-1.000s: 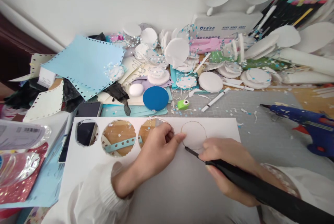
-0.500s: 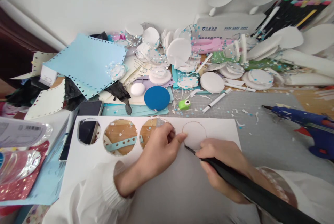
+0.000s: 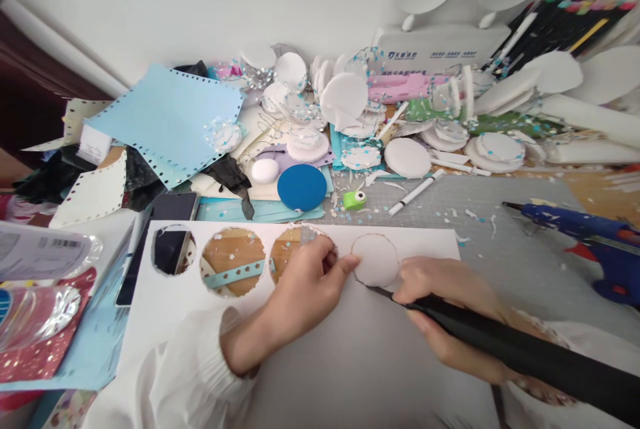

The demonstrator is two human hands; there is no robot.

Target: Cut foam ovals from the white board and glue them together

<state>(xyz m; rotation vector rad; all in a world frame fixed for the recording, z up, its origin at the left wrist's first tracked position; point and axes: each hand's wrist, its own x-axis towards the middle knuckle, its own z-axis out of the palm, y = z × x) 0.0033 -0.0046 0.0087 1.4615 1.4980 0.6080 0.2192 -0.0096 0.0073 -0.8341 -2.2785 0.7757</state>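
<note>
A white foam sheet (image 3: 320, 349) lies in front of me with three round holes cut along its far edge. A fourth circle (image 3: 376, 260) is outlined beside them. My left hand (image 3: 305, 286) presses down on the sheet, fingers curled, its fingertip at the circle's left edge. My right hand (image 3: 450, 312) is closed round a long black cutting tool (image 3: 505, 346). The tool's tip touches the lower edge of the circle.
A blue glue gun (image 3: 585, 242) lies at the right on the grey cutting mat (image 3: 505, 242). Behind the sheet are a blue disc (image 3: 302, 187), a green punch (image 3: 353, 200), a white marker (image 3: 415, 192), many white foam discs, light blue paper (image 3: 165, 116) and a phone (image 3: 170, 216).
The tool's tip has slid slightly right along the circle's lower edge, and my right hand followed. My left hand stays put on the sheet.
</note>
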